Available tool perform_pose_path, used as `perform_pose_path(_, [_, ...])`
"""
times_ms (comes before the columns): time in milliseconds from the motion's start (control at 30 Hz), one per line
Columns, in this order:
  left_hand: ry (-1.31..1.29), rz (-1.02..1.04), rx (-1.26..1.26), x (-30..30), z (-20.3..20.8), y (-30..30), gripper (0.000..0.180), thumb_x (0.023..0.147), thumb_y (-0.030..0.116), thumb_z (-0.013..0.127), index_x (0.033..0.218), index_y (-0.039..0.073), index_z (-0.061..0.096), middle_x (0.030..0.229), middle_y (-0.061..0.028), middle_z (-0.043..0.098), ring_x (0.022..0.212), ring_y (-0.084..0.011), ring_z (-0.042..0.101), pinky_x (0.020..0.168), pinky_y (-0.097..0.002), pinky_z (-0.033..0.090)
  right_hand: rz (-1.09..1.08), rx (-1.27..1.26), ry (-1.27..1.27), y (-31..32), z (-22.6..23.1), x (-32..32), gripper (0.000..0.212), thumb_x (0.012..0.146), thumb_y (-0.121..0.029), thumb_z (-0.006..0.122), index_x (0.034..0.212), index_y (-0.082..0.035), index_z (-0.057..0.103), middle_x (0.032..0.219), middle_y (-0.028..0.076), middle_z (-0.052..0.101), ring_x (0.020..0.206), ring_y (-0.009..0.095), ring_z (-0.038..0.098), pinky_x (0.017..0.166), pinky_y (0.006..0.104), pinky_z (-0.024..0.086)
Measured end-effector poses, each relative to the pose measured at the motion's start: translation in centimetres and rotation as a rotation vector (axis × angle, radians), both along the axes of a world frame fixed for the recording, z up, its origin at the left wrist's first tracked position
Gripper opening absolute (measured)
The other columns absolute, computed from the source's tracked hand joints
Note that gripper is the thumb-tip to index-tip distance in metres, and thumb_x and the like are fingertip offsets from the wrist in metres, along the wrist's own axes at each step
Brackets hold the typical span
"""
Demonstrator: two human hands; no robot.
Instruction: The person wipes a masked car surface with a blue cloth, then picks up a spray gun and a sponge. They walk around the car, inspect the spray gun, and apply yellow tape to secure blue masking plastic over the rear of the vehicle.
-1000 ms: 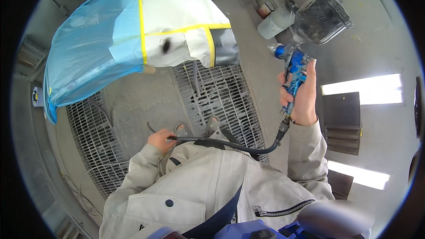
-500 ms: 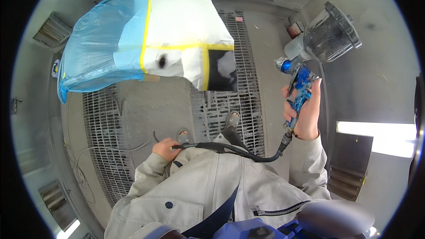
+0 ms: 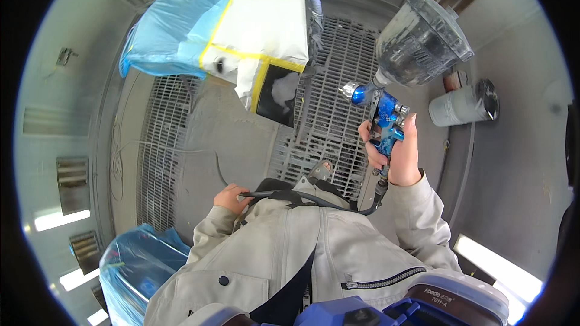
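Observation:
My right hand (image 3: 396, 151) is wrapped round the grip of a blue spray gun (image 3: 386, 111). Its silver nozzle points left, and a clear, paint-smeared cup (image 3: 423, 39) sits on top. From the grip's lower end a black air hose (image 3: 326, 203) runs across my waist to my left hand (image 3: 232, 198), whose fingers close on it. Ahead to the left stands a masked panel (image 3: 272, 18), covered in white paper, blue film and yellow tape. At its near corner a dark square (image 3: 279, 93) with a grey patch is left uncovered. The spray gun is apart from the panel.
Floor gratings (image 3: 160, 163) run on both sides of a grey floor strip. A grey container with a dark end (image 3: 465, 104) is at the right, by the wall. Behind me on the left is another object under blue film (image 3: 142, 271). A thin hose (image 3: 118, 157) trails along the left floor.
My view has turned and shifted; the masked panel now appears higher. The spray gun has come left and closer to upright. The container and the second film-covered object have come into fuller view.

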State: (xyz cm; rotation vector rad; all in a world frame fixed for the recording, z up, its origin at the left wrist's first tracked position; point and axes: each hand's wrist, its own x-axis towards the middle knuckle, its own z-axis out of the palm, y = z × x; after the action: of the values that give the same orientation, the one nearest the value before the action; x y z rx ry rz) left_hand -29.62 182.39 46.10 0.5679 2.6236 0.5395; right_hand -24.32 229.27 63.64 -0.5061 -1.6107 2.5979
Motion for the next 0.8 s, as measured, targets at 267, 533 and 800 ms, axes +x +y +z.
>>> perform_pose_path(267, [0.002, 0.183, -0.03, 9.0, -2.0, 2.4, 0.023, 0.087, 0.034, 0.086, 0.104, 0.019, 0.081, 0.1, -0.0034, 0.071, 0.094, -0.0306, 0.071, 0.079, -0.0431, 0.058, 0.034, 0.028, 0.035, 1.4, 1.3, 2.8, 0.088, 0.107, -0.08, 0.026, 0.107, 0.0, 0.061, 0.096, 0.008, 0.064, 0.047, 0.008, 0.037, 0.045, 0.0271, 0.034])
perform_pose_path(533, [-0.112, 0.483, 0.004, 27.7, -6.7, 4.1, 0.029, 0.089, 0.036, 0.083, 0.11, 0.017, 0.08, 0.106, -0.0045, 0.074, 0.099, -0.0295, 0.074, 0.083, -0.0425, 0.059, 0.179, 0.029, 0.166, 2.6, 0.6, 3.3, 0.1, 0.101, -0.089, 0.018, 0.111, 0.002, 0.057, 0.099, 0.009, 0.061, 0.046, 0.009, 0.037, 0.047, 0.0291, 0.034])
perform_pose_path(800, [-0.175, 0.793, -0.063, 40.8, -9.1, 13.4, 0.028, 0.093, 0.037, 0.079, 0.115, 0.02, 0.081, 0.111, -0.0047, 0.073, 0.099, -0.0295, 0.075, 0.082, -0.0429, 0.06, 0.356, 0.036, 0.215, 4.5, -4.7, 0.1, 0.093, 0.101, -0.089, 0.028, 0.114, -0.001, 0.056, 0.102, 0.007, 0.062, 0.048, 0.011, 0.04, 0.046, 0.0306, 0.034])
